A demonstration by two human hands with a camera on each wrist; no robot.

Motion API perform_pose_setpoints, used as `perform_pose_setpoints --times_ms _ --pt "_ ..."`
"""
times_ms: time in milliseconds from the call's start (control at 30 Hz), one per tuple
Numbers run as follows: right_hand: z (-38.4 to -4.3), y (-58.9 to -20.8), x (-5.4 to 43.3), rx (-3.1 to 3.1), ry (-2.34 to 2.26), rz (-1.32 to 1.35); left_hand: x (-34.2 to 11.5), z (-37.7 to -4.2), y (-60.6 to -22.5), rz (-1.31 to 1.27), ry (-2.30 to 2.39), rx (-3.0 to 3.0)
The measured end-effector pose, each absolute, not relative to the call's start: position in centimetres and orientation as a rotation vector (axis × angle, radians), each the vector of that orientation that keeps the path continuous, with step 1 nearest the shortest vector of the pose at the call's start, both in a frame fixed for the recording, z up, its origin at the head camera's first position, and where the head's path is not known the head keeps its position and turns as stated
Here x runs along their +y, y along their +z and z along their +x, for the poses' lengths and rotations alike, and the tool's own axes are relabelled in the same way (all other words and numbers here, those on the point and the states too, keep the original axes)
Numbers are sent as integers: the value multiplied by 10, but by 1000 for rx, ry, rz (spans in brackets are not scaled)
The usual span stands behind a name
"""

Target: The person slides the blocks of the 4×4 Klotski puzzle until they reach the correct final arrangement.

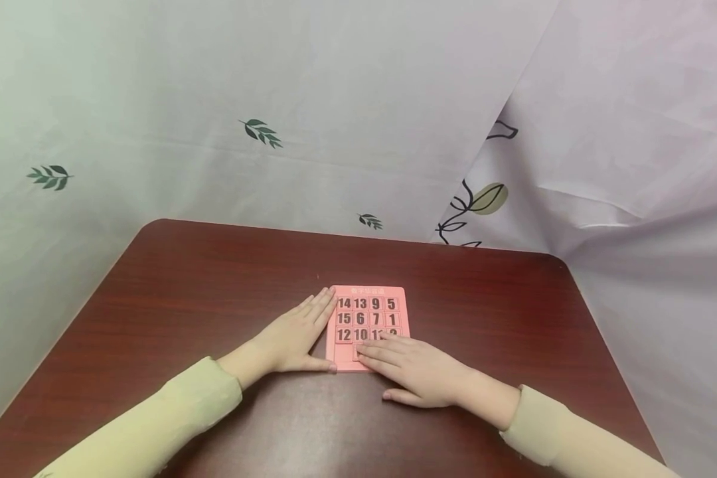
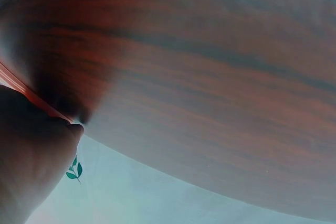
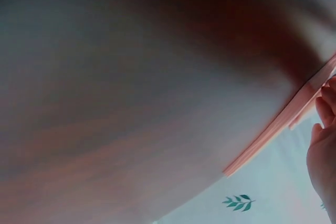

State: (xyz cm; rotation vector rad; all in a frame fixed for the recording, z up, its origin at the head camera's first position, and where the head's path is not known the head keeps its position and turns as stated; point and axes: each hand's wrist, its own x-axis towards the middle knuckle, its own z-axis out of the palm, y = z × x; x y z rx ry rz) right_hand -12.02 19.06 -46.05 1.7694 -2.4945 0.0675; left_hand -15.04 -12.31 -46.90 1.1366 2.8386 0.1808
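A pink sliding number puzzle (image 1: 342, 360) lies flat on the table, its tiles showing 14, 13, 9, 5 in the top row and 15, 6, 7, 1 below. The bottom-left slot holds no tile. Along the left edge rests my left hand (image 1: 299, 337), fingers straight near the upper corner and thumb at the lower corner. My right hand (image 1: 421, 372) reaches over the lower right part with extended fingers, fingertips on the lower tiles, covering some of them. The right wrist view shows the puzzle's pink side (image 3: 273, 132) beside the curved fingertips (image 3: 324, 111).
The dark red wooden table (image 1: 245, 265) has rounded far corners. Behind it hangs a pale curtain (image 1: 334, 99) with leaf prints, and another cloth (image 1: 651, 166) drapes along the right side.
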Motion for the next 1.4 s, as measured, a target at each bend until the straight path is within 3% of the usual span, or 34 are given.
perform_pose_setpoints --times_ms 1033,1400 --pt "-129 -456 156 -2505 -25 1852 -126 -153 -472 1146 191 2838" --pt "-121 -458 197 -2516 88 1732 -123 -152 -471 1138 174 2836"
